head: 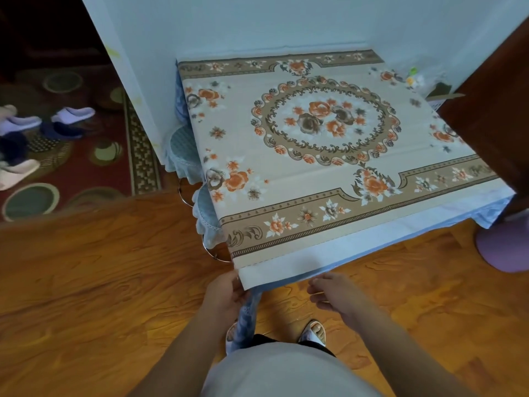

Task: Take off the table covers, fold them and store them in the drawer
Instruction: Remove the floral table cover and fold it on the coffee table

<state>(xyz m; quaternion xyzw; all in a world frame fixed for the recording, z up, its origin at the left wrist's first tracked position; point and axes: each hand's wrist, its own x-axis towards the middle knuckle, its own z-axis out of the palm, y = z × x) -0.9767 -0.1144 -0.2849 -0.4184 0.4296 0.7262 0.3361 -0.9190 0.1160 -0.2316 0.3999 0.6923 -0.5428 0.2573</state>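
Two hands at the near corner of the bench, head view only. Floral cover [329, 156] lies flat over the bench top, beige with orange and brown flowers, an oval wreath in the middle, brown border strips at near and far edges. Under it a blue cover [498, 213] hangs off the near edge and the right corner; a twisted length of it drops from the near left corner down toward the person's feet. Left hand [226, 293] is at that corner, fingers curled round the blue cloth just below the floral cover's edge. Right hand [333, 290] sits just beside the near edge, fingers loosely curled, gripping nothing, not touching the cloth as far as can be seen. Stools [183, 147] with lace-trimmed blue seat covers tucked under the bench's left side, chrome rings showing. Wood floor [100, 267] below. Red patterned rug [86, 156] at left with slippers [74, 114] on it. White wall [257, 21] behind the bench. Dark wooden furniture [495, 116] at right edge, purple object [503, 247] on the floor beneath it.
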